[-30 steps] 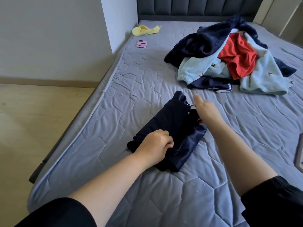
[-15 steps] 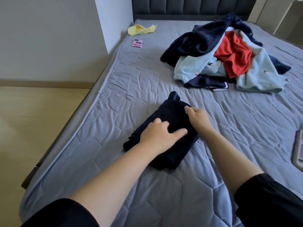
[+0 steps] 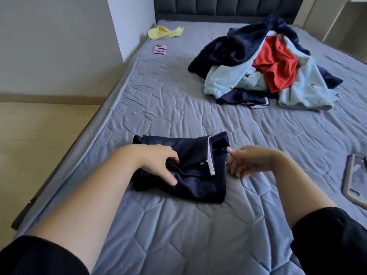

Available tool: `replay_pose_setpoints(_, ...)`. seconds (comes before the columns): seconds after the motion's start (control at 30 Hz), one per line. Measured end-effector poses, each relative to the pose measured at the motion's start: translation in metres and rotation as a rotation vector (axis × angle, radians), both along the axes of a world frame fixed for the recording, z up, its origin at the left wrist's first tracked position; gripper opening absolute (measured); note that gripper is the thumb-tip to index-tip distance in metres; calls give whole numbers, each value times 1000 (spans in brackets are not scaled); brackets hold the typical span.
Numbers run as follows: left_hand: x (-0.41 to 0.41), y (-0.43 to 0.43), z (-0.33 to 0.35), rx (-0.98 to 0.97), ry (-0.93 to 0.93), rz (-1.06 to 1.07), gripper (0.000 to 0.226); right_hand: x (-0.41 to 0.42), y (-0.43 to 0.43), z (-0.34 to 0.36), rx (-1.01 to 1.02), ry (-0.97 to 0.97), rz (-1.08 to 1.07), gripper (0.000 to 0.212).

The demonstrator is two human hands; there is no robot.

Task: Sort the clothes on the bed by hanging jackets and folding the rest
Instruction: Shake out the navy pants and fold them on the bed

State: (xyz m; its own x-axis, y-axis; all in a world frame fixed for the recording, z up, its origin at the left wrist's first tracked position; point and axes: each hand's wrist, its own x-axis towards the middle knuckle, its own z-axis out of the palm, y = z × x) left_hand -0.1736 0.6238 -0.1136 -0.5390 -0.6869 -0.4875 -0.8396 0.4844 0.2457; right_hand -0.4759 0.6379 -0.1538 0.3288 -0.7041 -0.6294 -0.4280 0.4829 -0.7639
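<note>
Left forearm reaches in low. Left hand (image 3: 156,162) lies on the left part of the folded navy garment (image 3: 194,185), fingers curled into a fold, thumb out. Garment sits mid-bed (image 3: 178,235). Right hand (image 3: 252,161) is at its right edge, fingers loosely spread, gripping nothing, blurred. 1 clothes pile (image 3: 268,62) lies well apart, behind and to the right.

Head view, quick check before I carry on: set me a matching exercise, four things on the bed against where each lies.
Things:
1 folded navy garment
2 red garment
3 yellow cloth
4 pink phone

Places:
A atop the pile
B far corner by the headboard
C beneath the left hand
D alone, just nearer than the yellow cloth

Pairs: 1-C, 2-A, 3-B, 4-D.
</note>
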Motion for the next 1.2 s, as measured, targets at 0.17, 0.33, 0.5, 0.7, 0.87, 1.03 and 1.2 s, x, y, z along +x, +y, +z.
replay_pose_setpoints(0.17,-37,17,-24,-367,82,75,91,23,-22,-8,-503,51,-342,43)
replay_pose_setpoints(0.33,-46,29,-44,-614,180,-48,96,45,-25,-9,-417,17,-591,24)
replay_pose_setpoints(0.5,-57,33,-42,-681,346,187,73,54,-16,-4,-37,-324,-697,25)
replay_pose_setpoints(0.7,-50,24,-28,-780,520,472,15,52,-10,0,63,-435,-613,20)
replay_pose_setpoints(0.87,-48,19,-12,-807,667,577,22,58,-14,-4,62,-352,-728,17)
replay_pose_setpoints(1.03,-46,19,-14,-890,497,385,17,47,-11,-5,54,-430,-564,27)
replay_pose_setpoints(1.2,-50,7,-11,-798,449,390,24,47,-21,1,-311,-294,-550,33)
